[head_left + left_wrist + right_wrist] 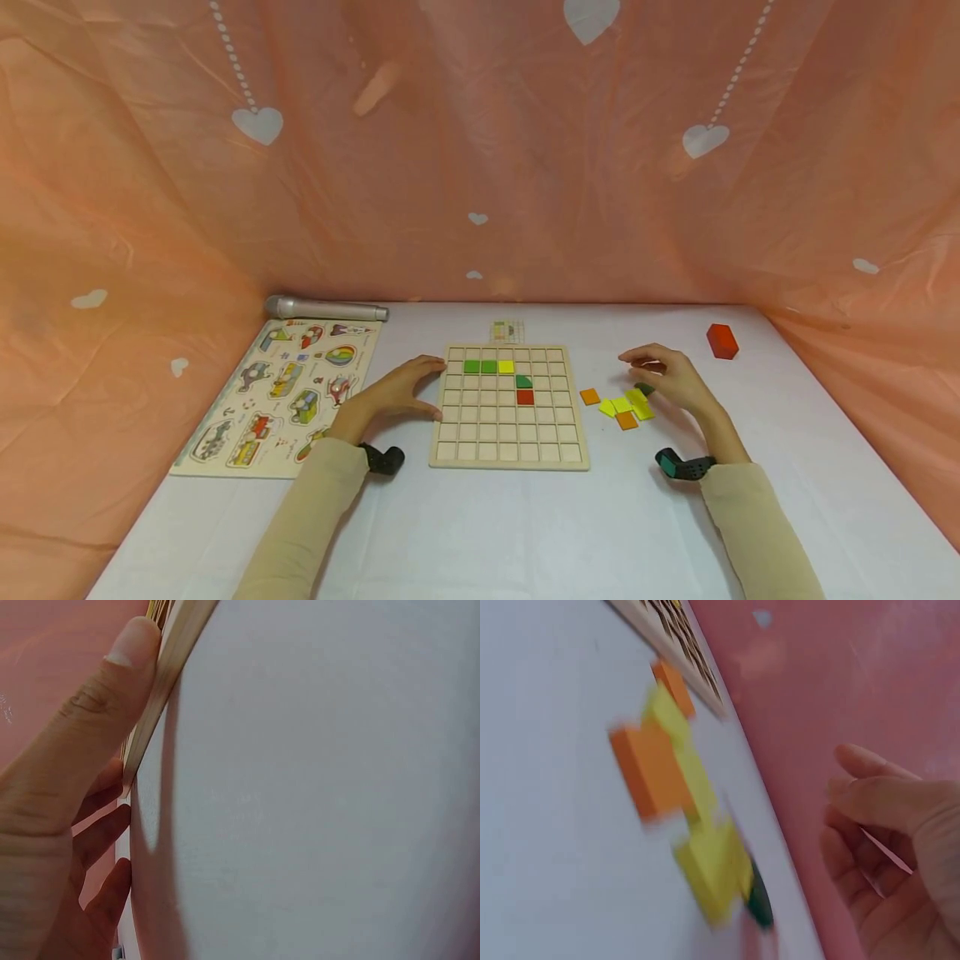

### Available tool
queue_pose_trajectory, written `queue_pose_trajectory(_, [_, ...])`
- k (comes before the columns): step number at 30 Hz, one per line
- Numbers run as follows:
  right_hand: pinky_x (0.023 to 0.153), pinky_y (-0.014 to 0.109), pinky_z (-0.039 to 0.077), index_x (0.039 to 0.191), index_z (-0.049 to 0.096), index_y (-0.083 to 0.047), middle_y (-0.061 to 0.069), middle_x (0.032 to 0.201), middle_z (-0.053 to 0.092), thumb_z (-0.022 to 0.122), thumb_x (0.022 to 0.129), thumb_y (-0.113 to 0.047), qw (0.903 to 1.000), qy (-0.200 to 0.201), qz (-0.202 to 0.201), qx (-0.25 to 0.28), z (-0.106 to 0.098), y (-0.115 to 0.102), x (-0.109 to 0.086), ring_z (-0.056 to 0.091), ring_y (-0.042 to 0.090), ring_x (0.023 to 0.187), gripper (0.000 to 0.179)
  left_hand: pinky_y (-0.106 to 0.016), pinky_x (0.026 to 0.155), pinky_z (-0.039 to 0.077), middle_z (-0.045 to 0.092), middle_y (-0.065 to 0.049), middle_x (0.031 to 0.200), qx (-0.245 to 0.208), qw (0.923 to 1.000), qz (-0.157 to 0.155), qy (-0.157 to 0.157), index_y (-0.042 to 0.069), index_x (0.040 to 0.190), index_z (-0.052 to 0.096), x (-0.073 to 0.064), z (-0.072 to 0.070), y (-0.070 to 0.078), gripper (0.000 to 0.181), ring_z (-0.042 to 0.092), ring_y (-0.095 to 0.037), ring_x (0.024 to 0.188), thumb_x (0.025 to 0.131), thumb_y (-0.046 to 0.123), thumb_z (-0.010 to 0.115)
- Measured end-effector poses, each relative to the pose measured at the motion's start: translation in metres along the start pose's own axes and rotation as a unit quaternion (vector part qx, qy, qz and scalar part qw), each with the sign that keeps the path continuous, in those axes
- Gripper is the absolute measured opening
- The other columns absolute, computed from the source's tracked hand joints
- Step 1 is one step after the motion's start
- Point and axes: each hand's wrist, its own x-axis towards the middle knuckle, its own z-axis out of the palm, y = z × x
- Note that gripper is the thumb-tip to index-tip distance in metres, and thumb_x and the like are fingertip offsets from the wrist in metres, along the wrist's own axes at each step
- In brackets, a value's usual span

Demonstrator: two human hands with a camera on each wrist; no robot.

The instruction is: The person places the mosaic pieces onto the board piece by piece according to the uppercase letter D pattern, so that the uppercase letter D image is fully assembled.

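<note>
Resting on the grid board [509, 452] edge, left hand [397, 392] fingers spread.

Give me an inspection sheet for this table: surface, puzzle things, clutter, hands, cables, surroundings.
Surface: white table.
Job's things: wooden grid board holding green, yellow and red tiles; loose tiles, yellow and orange, lie right of it.
Clutter: picture puzzle, grey tube, red block, small card.
Hands: left hand touches the board's left edge; right hand above the loose tiles, grip unclear.
Cables: nothing seen.
Surroundings: pink sheet with white hearts.
</note>
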Motion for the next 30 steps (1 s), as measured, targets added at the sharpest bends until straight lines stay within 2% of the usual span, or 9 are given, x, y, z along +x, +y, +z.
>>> queue_pose_trajectory(4, [0.086,0.007,0.043,0.117,0.062,-0.001,0.018,0.116,0.060,0.060,0.090,-0.005,0.9994,-0.011,0.029,-0.013,-0.015,0.012,-0.012,0.054,0.032,0.106,0.028,-0.046,0.112,0.026,0.041,-0.021,0.140,0.001,1.0000,0.002,0.001,-0.005,0.135,0.043,-0.001,-0.001,0.000,0.086,0.034,-0.036,0.132,0.069,0.035,0.081])
queue_pose_trajectory(6, [0.090,0.013,0.044,0.119,0.061,-0.003,0.017,0.119,0.058,0.059,0.091,-0.006,0.9981,-0.025,0.051,-0.023,-0.019,0.017,-0.017,0.052,0.032,0.109,0.029,-0.046,0.112,0.026,0.041,-0.020,0.140,0.003,1.0000,0.002,0.002,-0.004,0.135,0.043,-0.001,-0.001,0.000,0.086,0.034,-0.035,0.132,0.069,0.036,0.081])
queue_pose_trajectory(9, [0.095,0.031,0.044,0.121,0.061,-0.006,0.015,0.121,0.056,0.060,0.090,-0.009,0.9943,-0.053,0.087,-0.032,-0.023,0.022,-0.022,0.049,0.031,0.111,0.031,-0.046,0.112,0.026,0.041,-0.020,0.140,0.005,1.0000,0.003,0.003,-0.004,0.135,0.043,-0.001,0.000,-0.001,0.087,0.035,-0.036,0.132,0.069,0.036,0.081])
queue_pose_trajectory(11, [0.095,0.042,0.042,0.121,0.061,-0.007,0.015,0.121,0.055,0.062,0.089,-0.011,0.9922,-0.070,0.096,-0.037,-0.023,0.025,-0.024,0.047,0.031,0.110,0.032,-0.046,0.112,0.026,0.041,-0.020,0.140,0.002,1.0000,0.001,0.002,-0.004,0.135,0.043,-0.001,0.000,-0.001,0.086,0.034,-0.035,0.132,0.069,0.035,0.081])
queue_pose_trajectory(14, [0.095,0.048,0.040,0.118,0.063,-0.005,0.016,0.119,0.056,0.065,0.087,-0.011,0.9916,-0.081,0.093,-0.040,-0.021,0.028,-0.024,0.046,0.032,0.108,0.032,-0.046,0.112,0.026,0.041,-0.020,0.140,0.000,1.0000,-0.001,0.001,-0.004,0.135,0.043,-0.001,0.000,-0.001,0.085,0.034,-0.035,0.132,0.069,0.034,0.081])
queue_pose_trajectory(18, [0.092,0.045,0.041,0.114,0.065,-0.005,0.014,0.113,0.058,0.067,0.086,-0.013,0.9915,-0.068,0.093,-0.060,-0.016,0.031,-0.023,0.048,0.030,0.103,0.029,-0.046,0.112,0.026,0.041,-0.021,0.139,0.001,1.0000,0.001,0.001,-0.005,0.135,0.043,-0.001,0.001,0.000,0.085,0.034,-0.036,0.132,0.069,0.034,0.081])
queue_pose_trajectory(25, [0.069,0.023,0.045,0.106,0.062,0.001,0.009,0.091,0.057,0.070,0.084,-0.019,0.9889,-0.027,0.113,-0.092,-0.010,0.031,-0.018,0.048,0.023,0.084,0.031,-0.046,0.112,0.026,0.041,-0.020,0.140,0.001,1.0000,-0.002,0.001,-0.004,0.135,0.043,-0.001,0.000,0.001,0.085,0.034,-0.035,0.132,0.069,0.034,0.081])
queue_pose_trajectory(27, [0.069,0.024,0.044,0.110,0.061,0.001,0.010,0.092,0.056,0.071,0.083,-0.021,0.9892,-0.027,0.106,-0.098,-0.010,0.029,-0.018,0.047,0.023,0.083,0.036,-0.046,0.112,0.026,0.041,-0.020,0.140,0.000,1.0000,-0.002,0.000,-0.004,0.135,0.043,-0.001,0.000,0.002,0.085,0.034,-0.035,0.132,0.069,0.034,0.081])
queue_pose_trajectory(30, [0.083,0.035,0.046,0.122,0.057,-0.003,0.015,0.113,0.055,0.068,0.085,-0.017,0.9915,-0.052,0.090,-0.078,-0.012,0.029,-0.020,0.049,0.027,0.095,0.041,-0.046,0.112,0.026,0.041,-0.020,0.140,0.000,1.0000,0.000,-0.001,-0.005,0.135,0.043,0.000,0.000,0.002,0.085,0.034,-0.035,0.132,0.070,0.033,0.081])
